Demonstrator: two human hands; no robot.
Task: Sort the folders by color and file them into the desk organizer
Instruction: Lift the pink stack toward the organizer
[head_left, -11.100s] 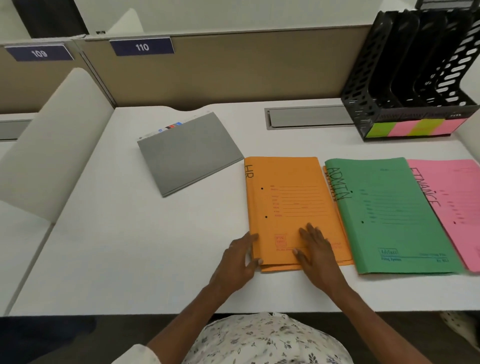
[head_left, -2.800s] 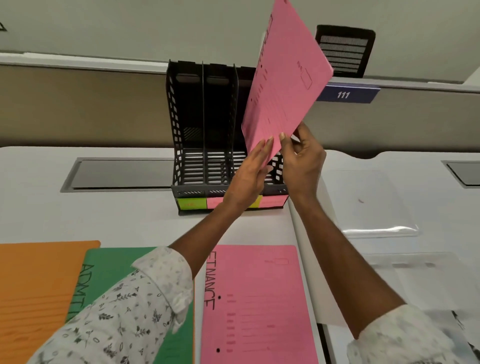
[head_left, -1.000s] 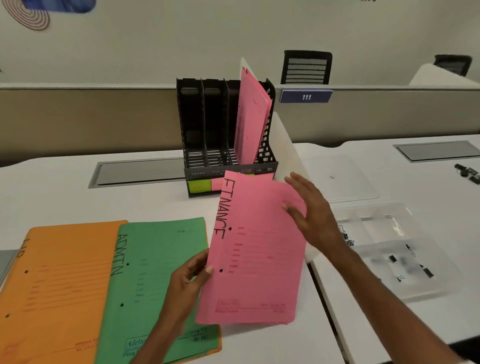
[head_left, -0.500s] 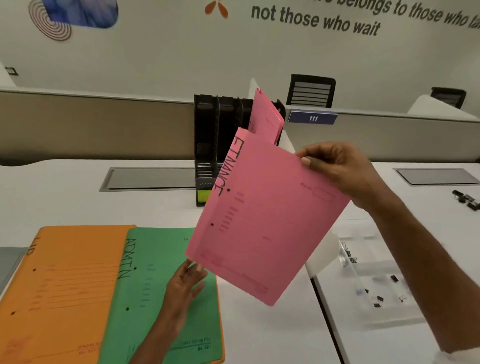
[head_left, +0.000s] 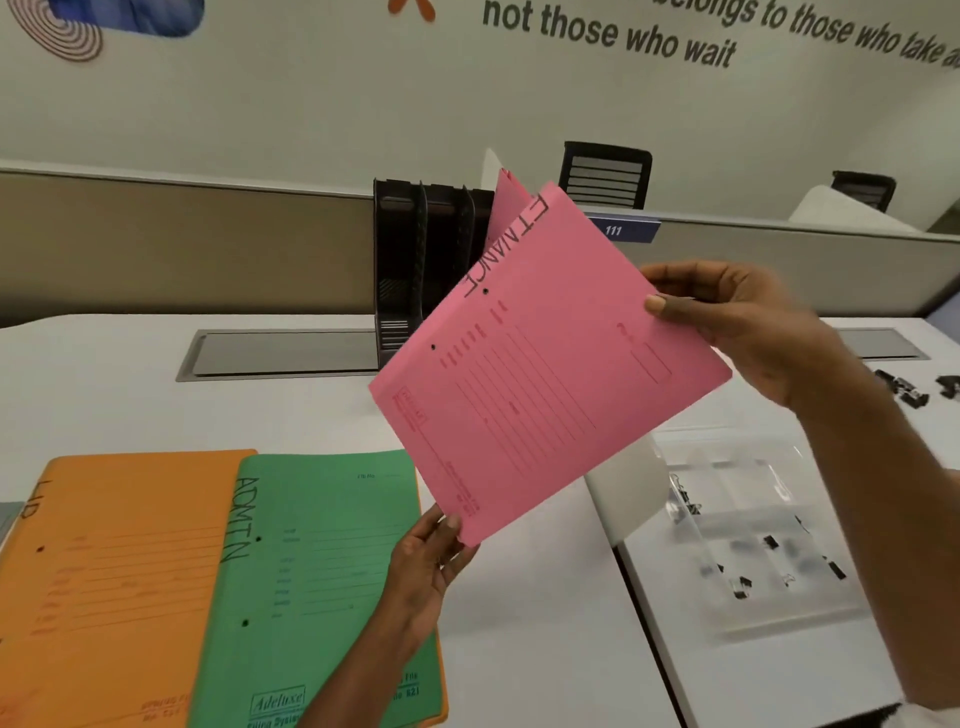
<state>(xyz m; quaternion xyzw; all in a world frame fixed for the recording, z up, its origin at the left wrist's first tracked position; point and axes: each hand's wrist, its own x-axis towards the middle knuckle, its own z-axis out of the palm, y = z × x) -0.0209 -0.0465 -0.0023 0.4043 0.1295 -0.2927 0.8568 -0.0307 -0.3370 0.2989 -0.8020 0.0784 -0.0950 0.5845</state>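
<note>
A pink folder (head_left: 540, 374) marked FINANCE hangs tilted in the air in front of the black desk organizer (head_left: 415, 260). My right hand (head_left: 737, 322) grips its upper right edge. My left hand (head_left: 431, 551) touches its lower corner from below. Another pink folder (head_left: 506, 200) stands in the organizer's right slot, mostly hidden behind the held one. On the desk at the lower left a green folder (head_left: 322, 561) marked ADMIN lies partly over an orange folder (head_left: 114, 571).
A clear plastic tray (head_left: 753, 530) with several black binder clips sits on the desk at the right, and more clips (head_left: 914, 389) lie beyond it. A grey cable hatch (head_left: 280, 353) is set into the desk left of the organizer. A divider panel (head_left: 182, 244) runs behind.
The pink FINANCE folder has risen and swung up toward the organizer, now covering its lower part. My left hand has come up to the folder's lower corner.
</note>
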